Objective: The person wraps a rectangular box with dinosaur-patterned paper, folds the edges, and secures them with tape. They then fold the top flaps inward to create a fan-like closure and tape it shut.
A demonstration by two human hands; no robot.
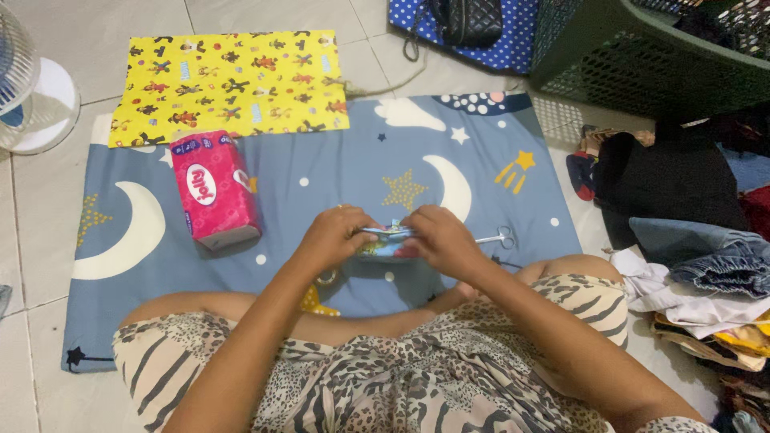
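Blue fabric piece [385, 238] pinched between left hand [333, 236] and right hand [439, 240], above mat [321, 168].

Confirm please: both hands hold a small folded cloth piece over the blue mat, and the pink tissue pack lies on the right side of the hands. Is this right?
Not quite. In the head view, the pink tissue pack lies to the left of the hands, not the right. The rest holds: the left hand and right hand hold the small folded cloth piece over the blue mat.
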